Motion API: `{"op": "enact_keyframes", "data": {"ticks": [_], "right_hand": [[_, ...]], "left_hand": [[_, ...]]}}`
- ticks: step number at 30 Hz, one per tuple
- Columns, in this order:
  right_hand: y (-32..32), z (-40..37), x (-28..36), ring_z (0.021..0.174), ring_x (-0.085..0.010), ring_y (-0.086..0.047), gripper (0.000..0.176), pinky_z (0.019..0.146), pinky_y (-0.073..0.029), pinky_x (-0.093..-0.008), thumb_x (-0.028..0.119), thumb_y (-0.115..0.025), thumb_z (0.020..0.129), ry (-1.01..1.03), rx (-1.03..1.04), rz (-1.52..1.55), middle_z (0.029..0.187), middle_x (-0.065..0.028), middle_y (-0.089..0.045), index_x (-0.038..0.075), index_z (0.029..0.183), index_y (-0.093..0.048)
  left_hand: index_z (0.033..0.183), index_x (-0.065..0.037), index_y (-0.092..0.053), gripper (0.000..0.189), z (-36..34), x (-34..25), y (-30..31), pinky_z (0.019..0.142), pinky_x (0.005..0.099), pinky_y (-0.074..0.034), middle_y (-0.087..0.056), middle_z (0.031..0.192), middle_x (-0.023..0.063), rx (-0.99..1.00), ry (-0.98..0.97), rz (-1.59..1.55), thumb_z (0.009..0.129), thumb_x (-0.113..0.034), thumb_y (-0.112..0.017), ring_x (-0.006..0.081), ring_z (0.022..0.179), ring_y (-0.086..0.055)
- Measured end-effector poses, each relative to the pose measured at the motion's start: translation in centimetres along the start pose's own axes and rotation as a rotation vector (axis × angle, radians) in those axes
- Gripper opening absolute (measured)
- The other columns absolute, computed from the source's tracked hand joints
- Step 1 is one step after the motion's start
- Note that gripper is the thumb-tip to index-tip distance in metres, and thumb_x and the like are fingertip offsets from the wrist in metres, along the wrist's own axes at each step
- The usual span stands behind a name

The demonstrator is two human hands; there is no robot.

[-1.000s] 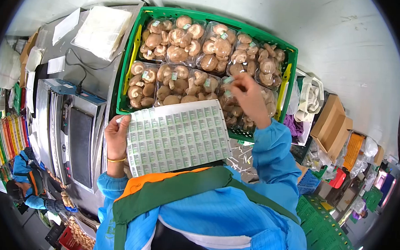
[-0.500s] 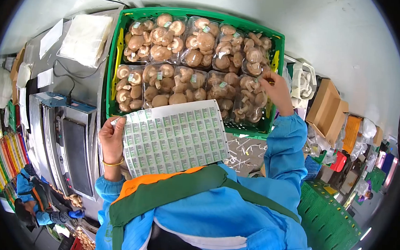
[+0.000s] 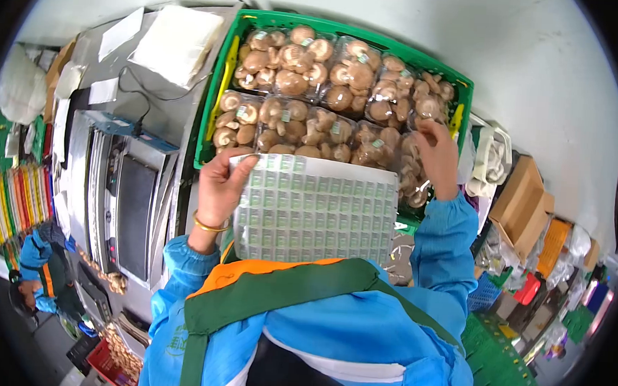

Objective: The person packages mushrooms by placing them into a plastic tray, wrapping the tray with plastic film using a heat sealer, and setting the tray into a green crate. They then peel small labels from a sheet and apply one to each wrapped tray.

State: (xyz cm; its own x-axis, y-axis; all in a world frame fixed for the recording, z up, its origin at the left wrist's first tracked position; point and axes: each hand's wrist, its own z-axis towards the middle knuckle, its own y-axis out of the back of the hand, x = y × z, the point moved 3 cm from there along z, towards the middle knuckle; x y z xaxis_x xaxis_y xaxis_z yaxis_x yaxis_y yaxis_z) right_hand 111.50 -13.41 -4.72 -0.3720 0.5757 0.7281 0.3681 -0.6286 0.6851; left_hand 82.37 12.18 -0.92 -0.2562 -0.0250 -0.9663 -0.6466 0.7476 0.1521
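Observation:
My left hand (image 3: 219,192) pinches the upper left corner of a white sheet of small green-and-white labels (image 3: 315,214). The sheet hangs in front of a green crate (image 3: 393,49) and covers part of its front row. Clear packs of brown mushrooms (image 3: 292,66) fill the crate in two rows, and small labels show on several. At the right end, my right hand (image 3: 438,158) is over the front mushroom pack (image 3: 411,172), fingertips near the pack behind. Its fingers are bent together; whatever may be between them is too small to make out.
Left of the crate, a metal counter holds clear plastic sheets (image 3: 177,43) and a machine with a dark panel (image 3: 136,215). Another person (image 3: 39,270) works at lower left. A cardboard box (image 3: 522,201) stands at right, above green crates (image 3: 499,364).
The view has shifted, so the crate appears farther right. The label sheet has become more level, and my left hand is higher at its corner. My right hand stays over the right-end packs.

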Motion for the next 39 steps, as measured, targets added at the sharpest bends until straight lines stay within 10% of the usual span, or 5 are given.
{"op": "enact_keyframes", "data": {"ticks": [9,19,25,32,39], "right_hand": [[-6.3,-2.3,14.1,0.075,-0.0172,-0.060,0.017,0.068,-0.048,-0.0289,0.008,-0.064,0.080,0.245,0.737,0.411,0.085,-0.0094,-0.062,0.000,0.095,-0.063],[-6.5,-3.3,12.7,0.080,-0.0260,-0.058,0.012,0.072,-0.046,-0.0349,0.010,-0.063,0.078,0.523,0.344,0.497,0.081,-0.0095,-0.059,0.003,0.088,-0.059],[1.4,5.5,1.0,0.077,-0.0205,-0.061,0.018,0.071,-0.047,-0.0314,0.017,-0.060,0.083,-0.146,-0.123,0.266,0.085,-0.0133,-0.064,0.001,0.092,-0.063],[0.2,12.0,-10.0,0.086,-0.0328,-0.059,0.015,0.075,-0.047,-0.0401,0.017,-0.063,0.079,-0.140,-0.205,-0.181,0.092,-0.0139,-0.062,0.005,0.088,-0.063],[0.0,10.4,-9.1,0.093,-0.0333,-0.055,0.017,0.077,-0.046,-0.0414,0.012,-0.062,0.079,0.261,-0.277,-0.456,0.106,-0.0142,-0.057,0.005,0.095,-0.060]], "left_hand": [[0.091,-0.001,-0.063,0.013,0.5,-0.8,-1.5,0.049,0.0157,-0.032,-0.054,0.065,-0.0080,0.006,-0.059,0.069,0.084,-0.012,-0.067,-0.0010,0.056,-0.039],[0.090,-0.001,-0.062,0.010,1.3,0.7,-0.5,0.054,0.0168,-0.037,-0.057,0.072,-0.0052,-0.060,-0.031,0.128,0.086,-0.009,-0.064,0.0006,0.063,-0.046],[0.092,0.000,-0.065,0.015,3.0,-2.3,13.0,0.068,0.0217,-0.044,-0.062,0.083,0.0024,-0.728,-0.367,0.434,0.091,-0.013,-0.058,0.0074,0.074,-0.053],[0.112,0.000,-0.061,0.033,5.2,-1.2,26.4,0.059,0.0248,-0.047,-0.065,0.086,0.0095,-1.149,-0.174,0.794,0.092,-0.027,-0.056,0.0102,0.070,-0.055],[0.126,0.009,-0.042,0.061,8.2,2.5,21.8,0.102,0.0445,-0.033,-0.043,0.129,0.0284,-1.005,-0.309,1.118,0.081,-0.024,-0.068,0.0411,0.121,-0.040]]}}
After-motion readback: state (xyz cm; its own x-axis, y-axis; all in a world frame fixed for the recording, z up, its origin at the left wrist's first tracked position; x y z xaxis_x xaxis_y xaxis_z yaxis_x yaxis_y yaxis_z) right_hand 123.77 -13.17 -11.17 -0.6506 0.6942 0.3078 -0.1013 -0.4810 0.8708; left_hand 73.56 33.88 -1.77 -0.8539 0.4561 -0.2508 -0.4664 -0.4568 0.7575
